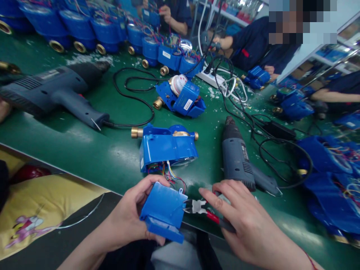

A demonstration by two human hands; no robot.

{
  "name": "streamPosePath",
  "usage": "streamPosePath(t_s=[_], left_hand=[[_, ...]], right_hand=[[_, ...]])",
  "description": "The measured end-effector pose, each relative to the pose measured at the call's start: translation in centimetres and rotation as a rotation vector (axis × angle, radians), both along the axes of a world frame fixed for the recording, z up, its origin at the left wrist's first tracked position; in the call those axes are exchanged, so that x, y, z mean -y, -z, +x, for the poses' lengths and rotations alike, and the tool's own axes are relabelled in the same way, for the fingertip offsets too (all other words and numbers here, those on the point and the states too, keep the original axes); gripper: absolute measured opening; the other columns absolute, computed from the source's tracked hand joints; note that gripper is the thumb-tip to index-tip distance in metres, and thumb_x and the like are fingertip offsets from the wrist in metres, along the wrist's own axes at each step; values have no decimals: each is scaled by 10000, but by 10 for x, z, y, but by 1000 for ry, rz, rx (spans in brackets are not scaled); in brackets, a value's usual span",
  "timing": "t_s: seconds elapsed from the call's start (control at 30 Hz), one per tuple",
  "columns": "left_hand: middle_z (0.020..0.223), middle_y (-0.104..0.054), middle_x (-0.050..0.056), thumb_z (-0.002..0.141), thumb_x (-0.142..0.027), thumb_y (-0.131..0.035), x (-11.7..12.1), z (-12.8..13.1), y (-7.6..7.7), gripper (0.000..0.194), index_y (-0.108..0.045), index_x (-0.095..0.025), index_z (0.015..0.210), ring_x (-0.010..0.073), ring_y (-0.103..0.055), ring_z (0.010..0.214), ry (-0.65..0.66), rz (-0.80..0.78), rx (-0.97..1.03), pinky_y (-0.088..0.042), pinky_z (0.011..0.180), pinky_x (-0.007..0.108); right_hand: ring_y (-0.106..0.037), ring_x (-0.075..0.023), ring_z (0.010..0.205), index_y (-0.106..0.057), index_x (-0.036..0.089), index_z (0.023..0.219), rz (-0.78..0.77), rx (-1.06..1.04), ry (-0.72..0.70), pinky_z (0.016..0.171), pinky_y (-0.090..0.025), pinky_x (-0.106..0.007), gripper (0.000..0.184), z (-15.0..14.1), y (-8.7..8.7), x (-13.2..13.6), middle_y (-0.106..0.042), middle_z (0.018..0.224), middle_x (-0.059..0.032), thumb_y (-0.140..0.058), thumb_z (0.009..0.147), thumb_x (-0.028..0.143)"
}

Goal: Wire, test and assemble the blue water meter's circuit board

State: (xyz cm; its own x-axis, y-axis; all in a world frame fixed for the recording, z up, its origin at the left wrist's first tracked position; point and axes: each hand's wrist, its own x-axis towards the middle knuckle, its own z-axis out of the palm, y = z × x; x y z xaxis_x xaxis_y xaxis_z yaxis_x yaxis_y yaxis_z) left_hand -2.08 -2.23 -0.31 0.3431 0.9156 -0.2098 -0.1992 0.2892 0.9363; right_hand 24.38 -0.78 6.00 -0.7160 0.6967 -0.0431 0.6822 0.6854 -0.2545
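My left hand (128, 215) is wrapped round a blue plastic cover (164, 212) at the near edge of the green table (92, 150). Coloured wires (171, 174) run from the cover up to a blue water meter (165, 146) with brass ends that lies just beyond it. My right hand (247, 225) grips red-handled side cutters (201, 208), and their jaws touch the right edge of the cover.
A grey heat gun (239, 157) lies by my right hand, another heat gun (53, 90) at the left. A second meter (181, 97), a power strip (212, 77) and black cables sit mid-table. Several meters line the back. Other people in dark blue work at the far side.
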Motion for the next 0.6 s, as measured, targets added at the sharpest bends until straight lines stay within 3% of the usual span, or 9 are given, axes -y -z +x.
streamPosePath(t_s=[0.13,0.27,0.43,0.6], left_hand=[[1023,-671,-37,450,-119,-916,2,-5,8,760,-548,-308,1089,128,-650,770,29,6,-2,-541,618,160],[1068,-655,-38,451,-104,-913,3,-6,15,775,-542,-314,1098,109,-645,752,33,21,32,-531,617,143],[990,-668,-38,523,-115,-891,2,-7,20,721,-506,-309,1101,111,-648,719,90,-38,88,-534,591,153],[992,-651,-34,597,-121,-856,1,-6,24,602,-538,-288,1080,106,-632,779,63,23,71,-528,651,146]], right_hand=[[-551,-288,923,-498,167,1271,32,9,-47,766,-531,-493,613,0,-2,-5,-583,1040,-138,-442,675,35],[-587,-246,859,-533,165,1222,90,-11,-71,769,-557,-431,542,-2,-1,-9,-617,992,-124,-419,712,22],[-595,-229,815,-535,152,1205,123,-13,-101,737,-564,-396,487,-2,2,-10,-629,931,-109,-417,756,6],[-567,-225,748,-535,125,1194,106,-9,-142,650,-541,-366,456,-1,-1,-10,-610,845,-98,-435,765,7]])
